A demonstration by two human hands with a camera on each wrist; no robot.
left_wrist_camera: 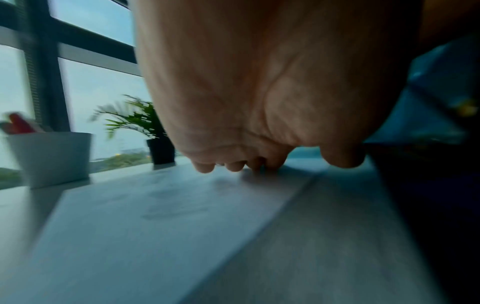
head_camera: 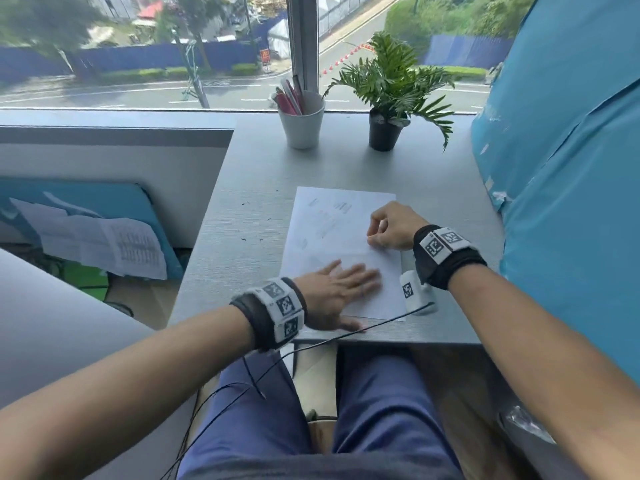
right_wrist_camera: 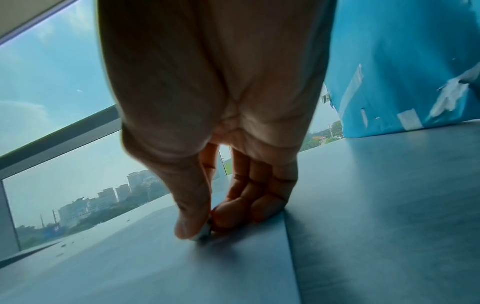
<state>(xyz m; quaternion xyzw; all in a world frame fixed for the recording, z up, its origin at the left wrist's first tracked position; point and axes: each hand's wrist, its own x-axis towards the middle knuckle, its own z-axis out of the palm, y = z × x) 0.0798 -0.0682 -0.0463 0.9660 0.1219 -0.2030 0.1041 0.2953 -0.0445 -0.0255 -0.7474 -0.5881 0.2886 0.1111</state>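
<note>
A white sheet of paper (head_camera: pixel 329 230) with faint pencil marks lies on the grey desk (head_camera: pixel 242 188). My left hand (head_camera: pixel 349 289) lies flat on the sheet's near part, fingers straight and spread, pressing it down. The left wrist view shows that left hand (left_wrist_camera: pixel 249 164) with its fingertips on the paper (left_wrist_camera: pixel 155 216). My right hand (head_camera: pixel 372 239) rests on the sheet's right side with its fingers curled. In the right wrist view my right hand (right_wrist_camera: pixel 207 228) pinches a small white piece (right_wrist_camera: pixel 203 233), probably an eraser, between thumb and fingers against the paper (right_wrist_camera: pixel 155 267).
A white cup of pens (head_camera: pixel 302 123) and a small potted plant (head_camera: pixel 384 129) stand at the back by the window. A blue panel (head_camera: pixel 571 168) borders the desk on the right. Dark crumbs (head_camera: pixel 251 239) lie left of the sheet. The desk's front edge is just behind my left wrist.
</note>
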